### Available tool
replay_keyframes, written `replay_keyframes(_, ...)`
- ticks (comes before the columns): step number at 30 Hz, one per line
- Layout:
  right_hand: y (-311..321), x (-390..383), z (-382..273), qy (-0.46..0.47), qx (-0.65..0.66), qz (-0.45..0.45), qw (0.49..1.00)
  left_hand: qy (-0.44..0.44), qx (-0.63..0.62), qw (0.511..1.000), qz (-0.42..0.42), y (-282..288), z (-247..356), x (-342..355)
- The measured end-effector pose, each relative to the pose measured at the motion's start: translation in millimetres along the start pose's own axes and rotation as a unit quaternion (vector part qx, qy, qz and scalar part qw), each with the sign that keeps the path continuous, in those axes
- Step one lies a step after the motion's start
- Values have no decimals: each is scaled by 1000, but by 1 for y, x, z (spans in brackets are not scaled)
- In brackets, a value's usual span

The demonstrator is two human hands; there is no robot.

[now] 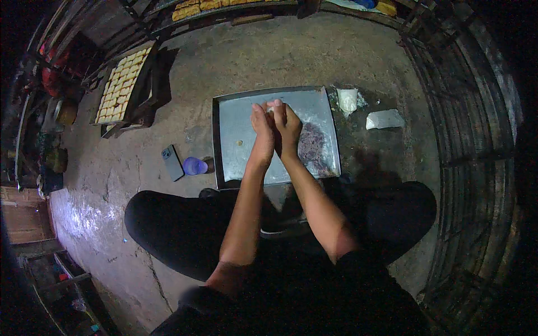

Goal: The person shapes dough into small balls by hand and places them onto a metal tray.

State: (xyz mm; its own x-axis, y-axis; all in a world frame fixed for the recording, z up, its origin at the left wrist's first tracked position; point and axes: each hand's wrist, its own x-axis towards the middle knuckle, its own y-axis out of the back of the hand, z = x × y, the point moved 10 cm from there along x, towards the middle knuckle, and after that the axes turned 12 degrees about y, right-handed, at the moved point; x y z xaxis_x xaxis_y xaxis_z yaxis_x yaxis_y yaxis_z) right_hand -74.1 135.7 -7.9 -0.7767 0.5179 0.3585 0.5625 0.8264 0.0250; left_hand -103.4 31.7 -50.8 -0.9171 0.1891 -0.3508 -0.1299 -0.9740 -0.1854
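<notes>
Over a shallow square metal tray (235,115), my left hand (261,133) and my right hand (288,127) are brought together, palm facing palm. Their fingers point away from me, with a small pale bit just showing between them near the fingertips. What the palms hold is mostly hidden. To the left of my hands, a small pale yellowish lump (240,143) lies by itself on the tray. A dark purplish, crumbly patch (314,144) dusted with white powder covers the tray's right part.
Right of the tray are an opened bag of white powder (347,101) and a white packet (385,119). A phone (172,162) and a purple cup (195,166) stand left. Farther left, a tray of pale pieces (124,84) rests tilted. Metal racks (471,151) line the right.
</notes>
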Motion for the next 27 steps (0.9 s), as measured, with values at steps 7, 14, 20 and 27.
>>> replay_keyframes(7, 14, 9, 33, -65, -1, -30, 997, 47, 22, 999, -5, 0, -28, 8)
replay_keyframes(14, -10, -18, -3, 90, -109, -23, 990, 97, -303, 944, -82, -6, -33, 8)
replay_keyframes(20, -12, -11, 24, 25, -106, -39, 993, 64, -126, 990, 12, 13, -32, 9)
replay_keyframes(27, -45, -35, -9, 121, -73, -162, 977, 89, -122, 988, 26, 60, -54, 27)
